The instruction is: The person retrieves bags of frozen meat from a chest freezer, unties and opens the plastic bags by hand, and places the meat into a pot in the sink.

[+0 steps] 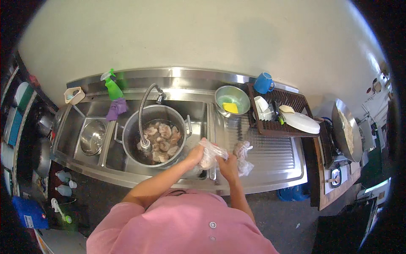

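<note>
Both hands are over the divider between the sink basin and the ribbed drainboard. My left hand (196, 155) grips one side of a clear plastic bag (207, 158) with pale meat inside. The fingers of my right hand (227, 162) pinch the bag's gathered top. Two more knotted bags of meat (241, 150) lie on the drainboard just right of my right hand. To the left, a large metal pot (127, 131) stands in the basin, holding raw meat pieces (165, 130) in dark liquid. A coiled faucet hose (140, 117) hangs over it, its spray head inside the pot's rim.
A metal bowl (219, 95) with a yellow sponge (230, 108) stands behind the drainboard. Right of it is a brown dish rack (263, 131) with a blue mug (264, 83) and dishes. A green spray bottle (113, 89) and purple cloth (117, 108) are behind the left basin, which holds a metal bowl (93, 137).
</note>
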The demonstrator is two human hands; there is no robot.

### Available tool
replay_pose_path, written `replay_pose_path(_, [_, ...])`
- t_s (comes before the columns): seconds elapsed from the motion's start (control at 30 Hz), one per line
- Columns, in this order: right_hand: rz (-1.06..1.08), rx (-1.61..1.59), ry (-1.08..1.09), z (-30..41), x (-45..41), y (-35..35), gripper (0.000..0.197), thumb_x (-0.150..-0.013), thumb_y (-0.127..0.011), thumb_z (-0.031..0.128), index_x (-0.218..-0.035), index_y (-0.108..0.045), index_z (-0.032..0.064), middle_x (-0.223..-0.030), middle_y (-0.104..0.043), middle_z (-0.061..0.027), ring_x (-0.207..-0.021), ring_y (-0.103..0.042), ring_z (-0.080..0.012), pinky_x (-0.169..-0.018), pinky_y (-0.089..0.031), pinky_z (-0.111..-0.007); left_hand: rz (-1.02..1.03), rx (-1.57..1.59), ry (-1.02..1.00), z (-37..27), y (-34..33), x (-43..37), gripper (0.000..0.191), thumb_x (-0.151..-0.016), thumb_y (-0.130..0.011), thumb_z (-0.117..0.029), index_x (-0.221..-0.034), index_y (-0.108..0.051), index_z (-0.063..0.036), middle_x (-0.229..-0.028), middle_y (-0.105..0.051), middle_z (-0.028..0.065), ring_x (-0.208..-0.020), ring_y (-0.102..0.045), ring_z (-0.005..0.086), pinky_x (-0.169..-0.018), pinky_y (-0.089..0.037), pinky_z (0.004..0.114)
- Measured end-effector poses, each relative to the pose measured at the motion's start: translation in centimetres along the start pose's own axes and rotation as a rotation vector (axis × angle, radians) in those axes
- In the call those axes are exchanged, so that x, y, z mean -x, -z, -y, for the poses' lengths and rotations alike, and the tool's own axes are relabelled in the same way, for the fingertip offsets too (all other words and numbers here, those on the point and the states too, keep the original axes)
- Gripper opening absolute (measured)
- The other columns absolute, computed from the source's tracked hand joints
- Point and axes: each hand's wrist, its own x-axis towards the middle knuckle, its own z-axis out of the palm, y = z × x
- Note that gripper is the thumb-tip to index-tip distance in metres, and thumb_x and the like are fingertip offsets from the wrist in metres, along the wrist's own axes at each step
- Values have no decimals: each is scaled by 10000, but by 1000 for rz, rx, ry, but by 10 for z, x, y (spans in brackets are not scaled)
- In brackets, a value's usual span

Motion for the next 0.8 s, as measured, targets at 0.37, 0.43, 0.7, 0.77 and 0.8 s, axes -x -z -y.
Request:
replay_pose_path(0.37, [-85,-442,-180,-13,-8,4,131,-799,-425,41,-728,-532,69,-670,-495,14,-627,-467,-64,-553,-376,-254,347,119,-159,10,6,4,625,-707,-441,46,-1302,-373,-133,-1134,-517,65,-1097,-463,180,-949,-356,299])
replay_pose_path(0.43, [-51,-543,-310,-15,-10,15,127,-811,-427,59,-741,-531,70,-682,-504,10,-634,-477,-74,-566,-386,-259,342,127,-142,7,3,5,595,-717,-441,34,-1292,-381,-108,-1145,-515,67,-1097,-464,185,-956,-349,299])
replay_pose_path(0.7, [11,-75,-134,-42,-15,15,173,-842,-448,158,-887,-570,44,-846,-586,-40,-773,-555,-143,-663,-439,-279,255,417,139,13,1,1,435,-839,-475,-145,-1261,-407,-66,-1168,-513,90,-1081,-491,197,-934,-381,333])
replay_pose_path(0.77, [-15,-325,-143,-32,-10,8,224,-832,-458,160,-979,-551,20,-906,-588,-56,-830,-566,-160,-703,-448,-291,313,589,178,18,6,2,444,-848,-501,-212,-1263,-406,-85,-1157,-521,89,-1061,-508,206,-848,-453,371])
replay_pose_path(0.8, [-14,-325,-144,-24,-7,8,224,-832,-458,160,-979,-551,20,-906,-588,-56,-830,-566,-160,-703,-448,-291,312,589,180,11,6,6,444,-848,-501,-212,-1263,-406,-85,-1157,-521,89,-1061,-508,206,-848,-453,371])
